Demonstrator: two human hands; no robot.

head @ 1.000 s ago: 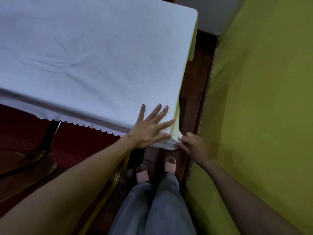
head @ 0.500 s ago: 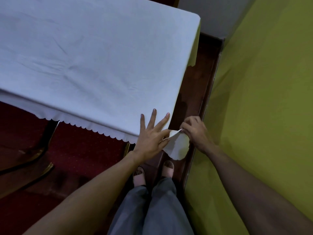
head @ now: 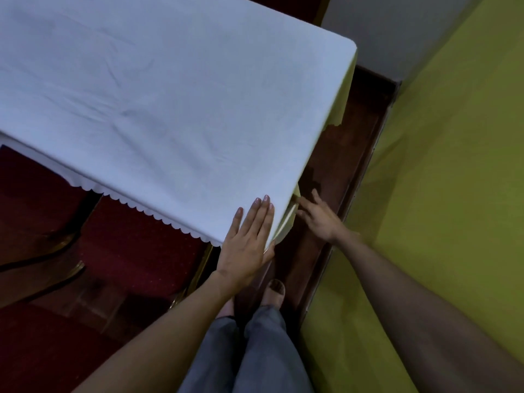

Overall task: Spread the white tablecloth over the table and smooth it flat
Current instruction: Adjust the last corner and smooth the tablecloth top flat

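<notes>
The white tablecloth with a scalloped hem covers the table and shows soft creases across its middle. At the table's near right corner my left hand lies flat on the cloth, fingers straight and together. My right hand is just past that corner on the right side, fingers apart, touching the overhanging edge where a yellowish underside of the cloth shows. Whether its fingertips pinch the fabric is not clear. The table itself is hidden under the cloth.
A yellow-green wall stands close on the right, leaving a narrow strip of dark wooden floor beside the table. Red upholstered chairs with gold frames sit tucked at the near left. My feet and grey trousers are below.
The lifted corner flap my right hand held has dropped down along the table's side. My left hand's fingers have closed together flat on the corner. My right hand has opened and shifted up.
</notes>
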